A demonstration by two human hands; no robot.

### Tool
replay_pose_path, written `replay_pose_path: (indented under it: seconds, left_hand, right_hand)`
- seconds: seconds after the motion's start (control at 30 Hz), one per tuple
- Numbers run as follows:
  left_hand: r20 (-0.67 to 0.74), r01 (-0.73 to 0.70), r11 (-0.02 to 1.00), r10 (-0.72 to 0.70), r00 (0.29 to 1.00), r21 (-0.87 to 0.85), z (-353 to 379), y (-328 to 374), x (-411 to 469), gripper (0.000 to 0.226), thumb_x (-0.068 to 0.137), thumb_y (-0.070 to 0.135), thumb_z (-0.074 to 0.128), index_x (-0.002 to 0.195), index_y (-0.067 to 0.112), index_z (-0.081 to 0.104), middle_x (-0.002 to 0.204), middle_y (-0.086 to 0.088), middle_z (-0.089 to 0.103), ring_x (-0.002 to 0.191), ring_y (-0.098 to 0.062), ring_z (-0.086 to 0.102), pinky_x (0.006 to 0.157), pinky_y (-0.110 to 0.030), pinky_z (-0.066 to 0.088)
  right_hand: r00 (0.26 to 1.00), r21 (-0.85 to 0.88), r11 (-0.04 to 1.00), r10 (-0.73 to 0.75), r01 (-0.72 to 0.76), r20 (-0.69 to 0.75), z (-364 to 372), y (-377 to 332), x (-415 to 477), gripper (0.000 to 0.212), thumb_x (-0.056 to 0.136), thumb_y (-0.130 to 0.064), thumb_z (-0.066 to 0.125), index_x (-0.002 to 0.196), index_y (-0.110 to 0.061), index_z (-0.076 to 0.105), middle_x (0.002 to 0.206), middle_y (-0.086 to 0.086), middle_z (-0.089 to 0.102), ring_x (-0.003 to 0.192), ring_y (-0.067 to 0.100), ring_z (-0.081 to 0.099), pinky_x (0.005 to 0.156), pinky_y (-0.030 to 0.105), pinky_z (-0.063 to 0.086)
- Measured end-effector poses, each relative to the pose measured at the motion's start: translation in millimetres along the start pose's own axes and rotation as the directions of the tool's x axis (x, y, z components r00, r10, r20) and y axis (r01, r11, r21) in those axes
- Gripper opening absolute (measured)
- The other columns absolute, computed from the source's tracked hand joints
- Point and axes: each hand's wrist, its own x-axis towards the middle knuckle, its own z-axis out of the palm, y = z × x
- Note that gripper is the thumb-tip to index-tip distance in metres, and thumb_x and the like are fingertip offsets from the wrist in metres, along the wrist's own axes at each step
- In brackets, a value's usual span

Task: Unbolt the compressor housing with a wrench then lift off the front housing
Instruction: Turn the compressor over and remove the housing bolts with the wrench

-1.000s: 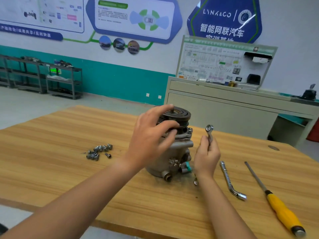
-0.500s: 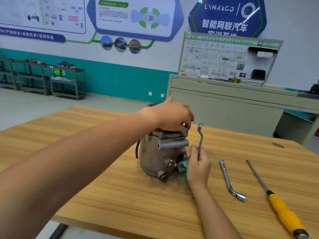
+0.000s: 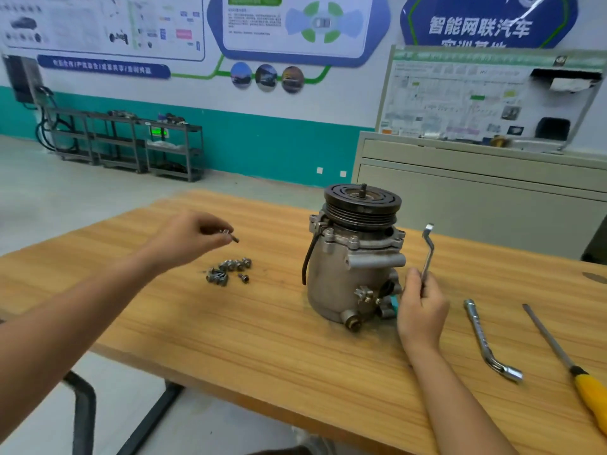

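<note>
Head view: compressor point(image 3: 354, 274) stands upright at centre frame on the bench point(image 3: 262, 339), pulley point(image 3: 361, 205) on top, front housing point(image 3: 361, 246) seated on the body just beneath it. My left hand point(image 3: 193, 238), centre left of the frame, has its fingers point(image 3: 213, 228) pinched on one bolt point(image 3: 231, 237), held in the air above the loose bolts point(image 3: 228, 270) heaped on the wood. My right hand point(image 3: 422, 307), just right of the compressor, is wrapped round the lower end of the wrench point(image 3: 428, 251), ring end up, clear of the casting. Neither hand touches the compressor. Lower right: socket wrench point(image 3: 489, 343) and yellow-handled screwdriver point(image 3: 558, 353) lie flat. Judgement: bolts partly out; what look like heads remain on the flange, though I cannot count them. Risks from here: a bolt released from this height may bounce and roll off the bench edge. The compressor sits unheld on a narrow base, so a hard pull on the wrench could tip it. Lifting the housing with a bolt left in would jam it.
</note>
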Motion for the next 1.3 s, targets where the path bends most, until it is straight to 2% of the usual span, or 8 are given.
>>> replay_pose_path:
  seconds: [0.13,0.43,0.63,0.8,0.9,0.97,1.13,1.3]
  left_hand:
    - [-0.026,0.122,0.989,-0.12,0.992,0.08,26.0,-49.2,-24.4,0.023,0.086,0.014,0.065,0.109,0.009,0.069,0.106,-0.006,0.069,0.08,-0.005,0.056,0.06,-0.004,0.037]
    - [0.051,0.036,0.931,-0.058,0.997,0.362,66.4,-41.6,-17.8,0.025,0.09,0.029,0.058,0.111,0.018,0.067,0.113,-0.006,0.063,0.102,-0.024,0.059,0.083,-0.031,0.046]
    - [-0.011,0.116,0.879,-0.126,0.992,0.463,74.6,-38.0,-2.4,0.03,0.089,0.033,0.057,0.117,0.023,0.062,0.114,-0.005,0.065,0.105,-0.026,0.06,0.076,-0.03,0.043]
    - [-0.312,-0.052,0.999,0.052,0.949,0.008,101.1,-11.9,-3.4,0.028,0.088,0.028,0.062,0.115,0.021,0.063,0.093,0.006,0.064,0.081,-0.008,0.059,0.069,-0.02,0.044]
    - [-0.267,-0.12,0.916,0.015,0.964,-0.382,117.3,29.2,6.6,0.032,0.094,0.034,0.05,0.124,0.026,0.054,0.103,0.022,0.052,0.09,0.016,0.05,0.068,0.001,0.037]
    - [-0.174,-0.08,0.838,-0.018,0.985,-0.54,121.5,52.7,16.9,0.036,0.097,0.037,0.04,0.13,0.027,0.048,0.115,0.021,0.049,0.099,0.016,0.046,0.072,0.004,0.032]
    - [-0.13,-0.063,0.748,-0.031,0.991,-0.661,121.5,76.4,35.3,0.034,0.099,0.037,0.036,0.127,0.026,0.051,0.108,0.024,0.051,0.096,0.015,0.046,0.077,-0.001,0.033]
    - [-0.161,-0.05,0.721,-0.086,0.983,-0.691,117.8,75.3,52.4,0.022,0.096,0.027,0.047,0.083,0.036,0.062,0.081,0.022,0.063,0.073,0.018,0.056,0.069,-0.011,0.046]
  right_hand:
    - [1.0,-0.021,1.0,-0.01,0.01,0.011,0.2,-2.7,-2.5,0.037,0.096,-0.015,0.045,0.061,-0.028,0.045,0.051,-0.01,0.041,0.049,-0.009,0.047,0.044,0.01,0.033]
    - [0.999,-0.037,0.998,-0.043,0.044,0.034,-0.7,-6.7,-6.8,0.037,0.096,-0.012,0.045,0.062,-0.026,0.047,0.051,-0.006,0.043,0.049,-0.011,0.048,0.047,0.005,0.035]
    - [1.0,-0.021,1.0,0.016,-0.015,0.025,1.2,-8.1,-6.8,0.033,0.095,-0.014,0.047,0.064,-0.025,0.051,0.049,-0.007,0.043,0.045,-0.009,0.047,0.042,0.006,0.034]
    - [0.999,-0.024,0.999,0.045,-0.044,0.031,1.4,-3.2,-5.5,0.029,0.094,-0.017,0.049,0.067,-0.026,0.055,0.044,-0.009,0.042,0.046,-0.004,0.047,0.046,0.017,0.033]
    - [0.998,-0.03,0.998,0.052,-0.051,0.037,1.2,-2.4,-5.1,0.029,0.094,-0.017,0.049,0.067,-0.026,0.056,0.045,-0.008,0.044,0.049,-0.003,0.049,0.049,0.022,0.035]
    - [0.999,-0.025,0.999,0.039,-0.038,0.037,1.6,-2.8,-4.6,0.031,0.094,-0.017,0.049,0.066,-0.027,0.055,0.046,-0.007,0.045,0.049,-0.003,0.049,0.047,0.014,0.034]
    - [0.997,-0.017,0.998,0.067,-0.066,0.034,2.4,-3.7,-3.7,0.029,0.094,-0.019,0.048,0.066,-0.022,0.055,0.052,-0.007,0.046,0.05,-0.003,0.047,0.049,0.02,0.035]
    - [0.997,0.021,0.997,0.074,-0.074,-0.002,1.9,-6.3,-3.3,0.034,0.094,-0.021,0.046,0.06,-0.021,0.047,0.046,-0.008,0.041,0.044,-0.004,0.043,0.044,0.011,0.031]
